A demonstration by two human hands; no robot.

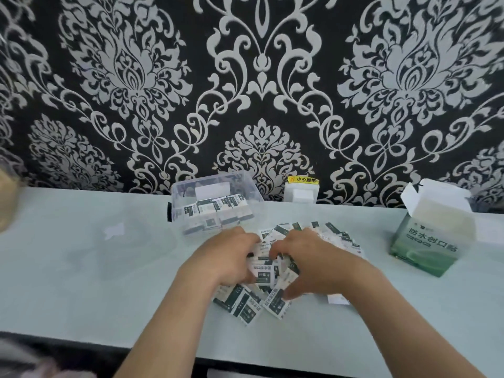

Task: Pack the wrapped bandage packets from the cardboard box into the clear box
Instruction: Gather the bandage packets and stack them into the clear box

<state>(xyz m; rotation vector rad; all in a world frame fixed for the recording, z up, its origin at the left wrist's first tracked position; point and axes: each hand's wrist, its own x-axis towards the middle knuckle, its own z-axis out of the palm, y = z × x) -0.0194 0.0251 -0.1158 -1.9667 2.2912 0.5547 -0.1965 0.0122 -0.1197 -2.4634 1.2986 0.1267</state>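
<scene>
Left grip and right grip curl round loose packets between them; the uneven bunch may spill short of the clear box beyond.

Probably a room in a home: black-and-silver damask wallpaper behind a pale surface, and a warning-stickered wall socket.
</scene>
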